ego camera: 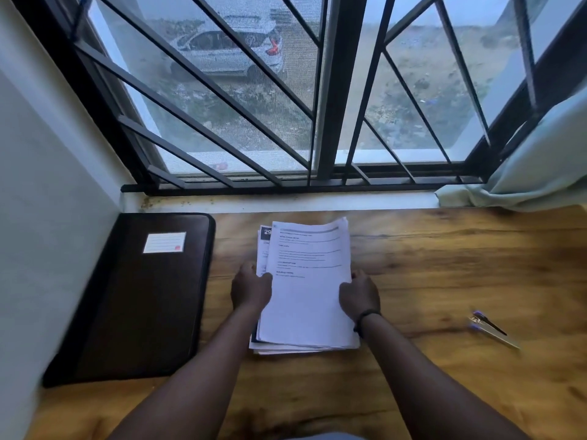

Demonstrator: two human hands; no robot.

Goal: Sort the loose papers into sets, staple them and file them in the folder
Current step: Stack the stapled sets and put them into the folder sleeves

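Paper stack (306, 287) at table centre, folder (139, 296) at 9 o'clock, stapler (490, 328) at 3. Left hand (251, 289) and right hand (359, 295) pinch its side edges. Sheets look light, floppy, prone to slip; best held by both edges.

Home desk nook at a barred window, doubling as a paperwork spot.
Wooden counter (444, 265) is sitting tight against a window (286, 90) with a dark metal grille and mesh screen; pale curtain (540, 160) is hanging at the right; parked car (228, 52) and rough open ground are showing outside. Black zip folder (136, 300), stack of printed papers (308, 296) and stapler (490, 328) are lying on the counter.
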